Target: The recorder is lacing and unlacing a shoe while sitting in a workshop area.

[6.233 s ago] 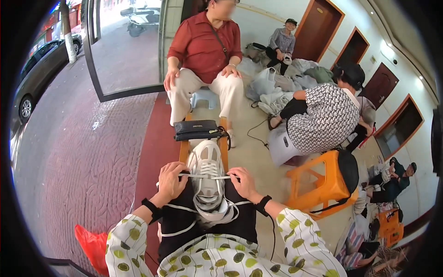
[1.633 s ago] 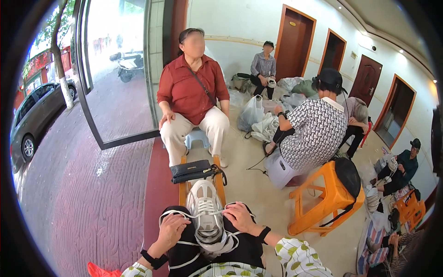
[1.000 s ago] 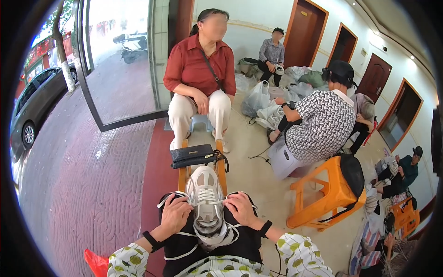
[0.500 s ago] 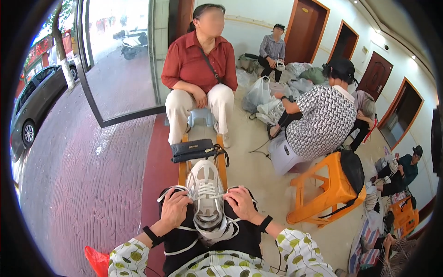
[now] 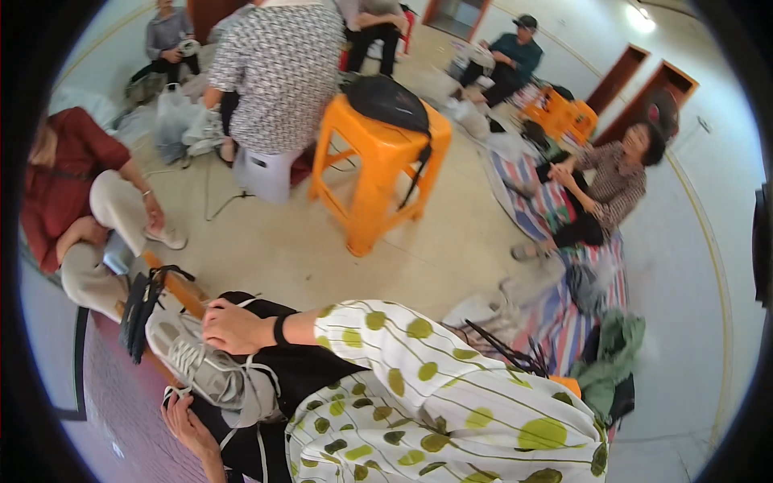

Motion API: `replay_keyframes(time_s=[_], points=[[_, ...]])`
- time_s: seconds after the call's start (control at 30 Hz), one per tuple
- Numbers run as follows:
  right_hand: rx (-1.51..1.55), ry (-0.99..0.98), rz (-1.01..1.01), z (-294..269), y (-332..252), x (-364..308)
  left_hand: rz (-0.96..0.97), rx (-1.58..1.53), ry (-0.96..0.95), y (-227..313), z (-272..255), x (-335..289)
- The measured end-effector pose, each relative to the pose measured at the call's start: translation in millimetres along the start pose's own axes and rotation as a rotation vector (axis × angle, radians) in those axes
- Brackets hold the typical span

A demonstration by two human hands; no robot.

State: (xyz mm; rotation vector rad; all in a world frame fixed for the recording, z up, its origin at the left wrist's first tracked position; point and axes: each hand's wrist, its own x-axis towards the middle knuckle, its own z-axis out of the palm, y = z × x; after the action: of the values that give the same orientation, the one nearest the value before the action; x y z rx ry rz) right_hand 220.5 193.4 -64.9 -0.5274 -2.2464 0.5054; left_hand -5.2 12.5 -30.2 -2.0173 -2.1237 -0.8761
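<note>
- White laces [image 5: 187, 356] are running across a pale grey-and-white sneaker [image 5: 212, 373] between two bare hands; at its lower side the left hand [image 5: 190, 427] is bunching its fingers near a strand, though I can't tell whether its grip is pinching it.
- On the sneaker's other side, the right hand [image 5: 235, 326] is curling its fingers downward; what its grip is closing on is hidden from me.
- The sneaker is lying on the seated wearer's black trousers [image 5: 310, 374], its toe pointing toward a black pouch [image 5: 138, 315] that is resting on orange wooden bars [image 5: 187, 296].
- Beyond the pouch, a person in a red shirt [image 5: 68, 185] and light trousers is sitting.
- Out on the pale floor [image 5: 278, 249], an orange plastic stool [image 5: 374, 173] is carrying a black bag [image 5: 388, 102].
- Just past that stool, a person in a black-and-white patterned top [image 5: 278, 76] is sitting near translucent plastic bags [image 5: 171, 121].
- Farther right, another person in a patterned blouse [image 5: 618, 181] is sitting on a striped sheet [image 5: 547, 318], with a green cloth [image 5: 616, 358] lying on its near end.
</note>
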Motion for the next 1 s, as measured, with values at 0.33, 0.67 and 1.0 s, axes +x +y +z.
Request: replay_keyframes(time_s=[0.33, 0.67, 1.0], points=[[0.010, -0.047, 0.028, -3, -1, -2, 0.033, 0.063, -0.030, 5, -2, 5], [0.003, -0.077, 0.035, -15, -6, -7, 0.030, -0.084, 0.048, 23, -8, 10], [-0.024, -0.148, -0.020, -19, -7, 1, -0.018, -0.089, 0.080, 25, -12, 8]])
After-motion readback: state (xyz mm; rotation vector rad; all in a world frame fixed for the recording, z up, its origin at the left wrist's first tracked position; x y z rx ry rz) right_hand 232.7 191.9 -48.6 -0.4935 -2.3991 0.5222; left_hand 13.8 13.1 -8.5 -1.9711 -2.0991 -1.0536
